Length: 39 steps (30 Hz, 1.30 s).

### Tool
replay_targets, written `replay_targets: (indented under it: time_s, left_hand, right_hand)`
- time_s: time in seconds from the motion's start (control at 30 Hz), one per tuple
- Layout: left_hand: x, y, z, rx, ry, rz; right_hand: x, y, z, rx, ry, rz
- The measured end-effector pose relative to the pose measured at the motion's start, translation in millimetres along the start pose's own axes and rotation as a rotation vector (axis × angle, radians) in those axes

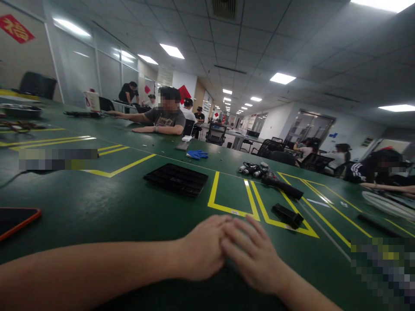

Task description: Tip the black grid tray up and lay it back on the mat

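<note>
My left hand (204,248) rests low in the middle of the view with its fingers curled. The fingertips are hidden, so I cannot see whether anything is inside. My right hand (254,255) lies against it, its fingers a little apart and draped over the left knuckles. Beyond the hands, a black ridged tray-like panel (177,179) lies flat on the green table (136,216). A small black open-ended holder (288,216) lies ahead of my right hand, across yellow tape.
A cluster of silver-ended black parts (254,169) and a black tube (285,185) lie ahead right. Blue gloves (197,154) lie farther back. An orange-edged dark device (17,222) is at left. A co-worker (168,114) sits across the table; another person (382,168) leans at right.
</note>
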<state>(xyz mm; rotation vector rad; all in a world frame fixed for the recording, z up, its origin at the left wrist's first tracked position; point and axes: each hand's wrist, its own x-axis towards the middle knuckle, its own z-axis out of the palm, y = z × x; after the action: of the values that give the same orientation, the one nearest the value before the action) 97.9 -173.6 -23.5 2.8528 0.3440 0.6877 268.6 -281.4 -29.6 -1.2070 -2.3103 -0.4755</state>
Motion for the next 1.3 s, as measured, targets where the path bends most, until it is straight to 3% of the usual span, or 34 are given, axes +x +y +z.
replay_targets:
  time_s: [0.13, 0.23, 0.33, 0.43, 0.5, 0.57, 0.7, 0.8, 0.97, 1.03, 1.17, 1.3]
  left_hand:
    - [4.7, -16.5, -15.1, 0.239, -0.001, -0.2]
    - [5.9, -21.5, -19.1, 0.303, -0.084, -0.265]
    - [6.9, -19.6, -17.7, 0.301, -0.125, -0.27]
    - [7.6, -19.3, -15.9, 0.215, -0.114, -0.285]
    - [9.7, -23.6, -17.4, 0.055, -0.075, -0.371]
    - [14.2, -32.1, -22.7, -0.228, 0.003, -0.56]
    - [25.0, -59.7, -44.1, -0.801, 0.318, -0.957]
    - [26.2, -85.6, -63.9, -0.772, 0.463, -1.068]
    - [9.7, -121.6, -89.7, -0.44, 0.516, -1.148]
    - [1.3, -129.9, -93.8, -0.162, 0.417, -1.142]
    - [-7.7, -138.1, -91.3, 0.435, -0.008, -1.087]
    - [-6.5, -142.2, -88.1, 0.476, -0.154, -1.09]
  right_hand:
    - [-4.3, 100.6, 7.5, -0.475, 0.192, 0.332]
    - [-18.8, 137.0, 10.9, -0.632, -0.025, 0.644]
    - [-28.3, 147.7, 12.3, -0.557, -0.288, 0.921]
    - [-29.9, 150.4, 13.8, -0.522, -0.349, 0.92]
    - [-29.5, 151.5, 14.6, -0.531, -0.345, 0.893]
    - [-29.6, 152.4, 14.8, -0.53, -0.338, 0.886]
    - [-30.4, 153.0, 14.3, -0.522, -0.328, 0.879]
    - [-30.4, 154.4, 15.2, -0.528, -0.328, 0.881]
    - [-31.2, 159.3, 18.3, -0.518, -0.331, 0.85]
    - [-31.3, 159.9, 18.4, -0.511, -0.337, 0.844]
    - [-30.8, 157.6, 17.2, -0.504, -0.339, 0.862]
    - [-31.1, 155.9, 17.0, -0.579, -0.264, 0.917]
